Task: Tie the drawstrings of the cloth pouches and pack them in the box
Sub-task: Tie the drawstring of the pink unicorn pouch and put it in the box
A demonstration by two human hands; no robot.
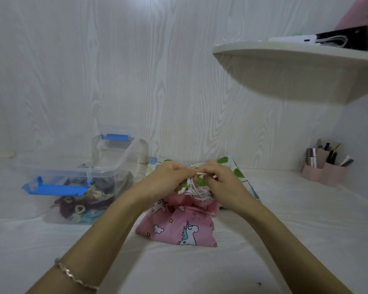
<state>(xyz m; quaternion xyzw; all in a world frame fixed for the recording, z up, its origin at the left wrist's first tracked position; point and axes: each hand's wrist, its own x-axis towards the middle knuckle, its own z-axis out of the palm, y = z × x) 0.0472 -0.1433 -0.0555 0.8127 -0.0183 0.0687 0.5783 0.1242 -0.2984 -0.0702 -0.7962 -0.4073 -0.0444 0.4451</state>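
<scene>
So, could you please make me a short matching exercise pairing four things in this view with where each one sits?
Things:
1. pink unicorn pouch
2. clear plastic box
3. pink organiser
4. leaf-print pouch

Places:
A. far right of the surface
B. left of the hands
C. below the hands
D. behind the hands

Pairs: 1-C, 2-B, 3-A, 4-D

To your right, a pink organizer point(325, 168) holding pens and small cosmetics stands on the white table point(285, 240) near the wood-grain wall point(136, 71). Above it, a curved shelf point(295, 66) carries a black device with white cables point(344, 39).
</scene>
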